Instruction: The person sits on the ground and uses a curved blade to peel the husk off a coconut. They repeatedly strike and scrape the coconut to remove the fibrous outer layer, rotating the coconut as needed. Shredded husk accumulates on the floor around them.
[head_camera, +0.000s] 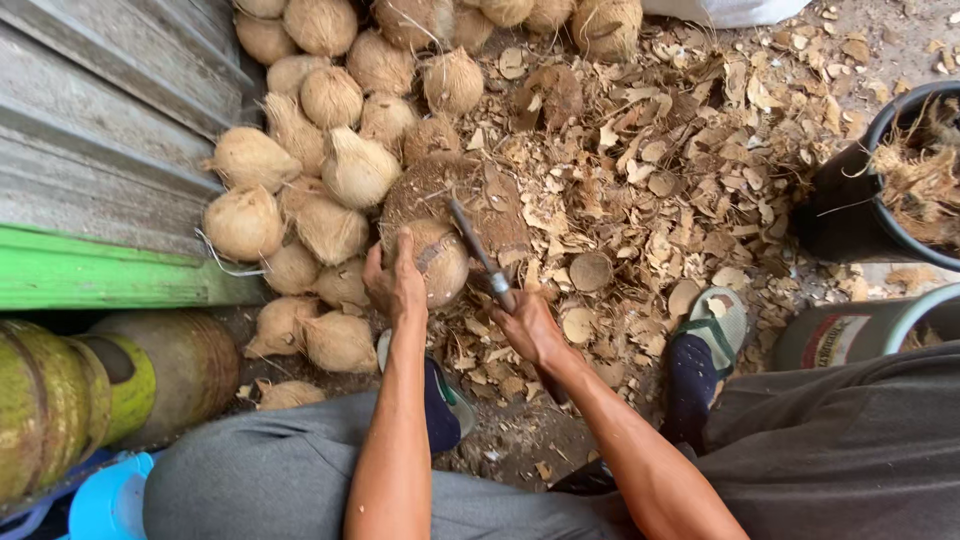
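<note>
- coconut (437, 262) at centre frame: pale tan husk with a darker brown patch
- heap of coconuts (320, 150) at upper left: beige, streaked with straw-coloured fibre
- shell chips (650, 190) across the upper middle: mixed light and dark brown
- blade (478, 250): dull grey
- board (90, 275) at left: bright green
- bucket (850, 200) at right: black
- sock (692, 385): navy; sandal strap (715, 335): green
- trousers (860, 450): grey

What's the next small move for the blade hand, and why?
Probably a short chop down onto the round brown husked coconut: the left hand steadies it on the wooden chopping block, and the right hand holds the dark metal cleaver angled just above it.
</note>
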